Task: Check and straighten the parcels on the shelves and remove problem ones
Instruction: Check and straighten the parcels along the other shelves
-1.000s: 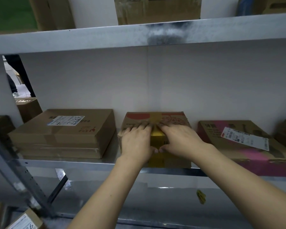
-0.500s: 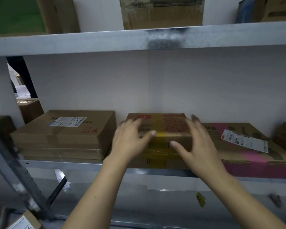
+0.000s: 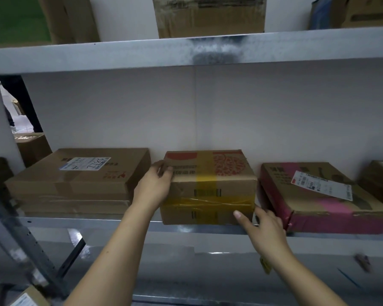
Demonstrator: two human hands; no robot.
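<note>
A brown parcel (image 3: 210, 186) with red print and yellow tape sits in the middle of the grey metal shelf (image 3: 97, 221). My left hand (image 3: 155, 186) grips its upper left edge, fingers curled over the top. My right hand (image 3: 261, 224) holds its lower right front corner, thumb on the front face, fingers round the right side. To its left lies a wide flat brown parcel (image 3: 75, 184) with a white label. To its right lies a pink-and-brown parcel (image 3: 318, 195) with a white label, turned at an angle.
Another brown box (image 3: 378, 182) sits at the far right of the shelf. More boxes (image 3: 208, 16) stand on the shelf above. A slanted metal upright (image 3: 24, 241) runs at the lower left, with a labelled box (image 3: 29, 298) below it.
Both hands left the top of the middle parcel and spread apart. The left one now grips its left edge and the right one its lower right corner.
</note>
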